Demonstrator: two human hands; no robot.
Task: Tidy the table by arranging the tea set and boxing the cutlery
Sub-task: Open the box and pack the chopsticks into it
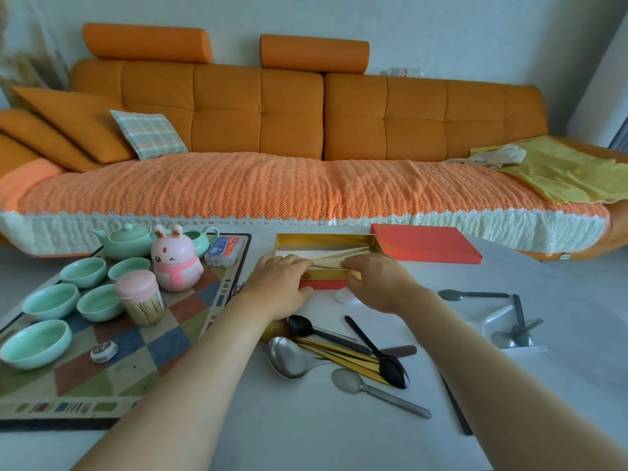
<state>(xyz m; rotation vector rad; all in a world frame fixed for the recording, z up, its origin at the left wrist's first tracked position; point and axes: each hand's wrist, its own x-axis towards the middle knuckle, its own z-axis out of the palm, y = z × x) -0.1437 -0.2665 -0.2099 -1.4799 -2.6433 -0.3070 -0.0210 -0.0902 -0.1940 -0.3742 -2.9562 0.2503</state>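
A red box with a gold inside (pixel 324 240) stands open on the white table, with cream fabric lining (pixel 343 258) in it. My left hand (pixel 278 287) grips the box's near left rim. My right hand (pixel 377 282) rests on the near right edge, fingers on the lining. The red lid (pixel 424 243) lies to the right of the box. Loose cutlery lies in front of me: a large steel spoon (pixel 289 356), black spoons (pixel 390 365), gold-and-black pieces (pixel 343 355), a grey spoon (pixel 370 390). A green teapot (pixel 125 241) and several green cups (pixel 85 271) sit on the checked mat (pixel 136 351).
A pink rabbit figure (pixel 175 263), a toothpick jar (pixel 141 299) and a small plastic case (pixel 226 250) also stand on the mat. More spoons (pixel 472 295) and a white scoop (pixel 499 317) lie at the right. An orange sofa (pixel 272 130) runs behind the table.
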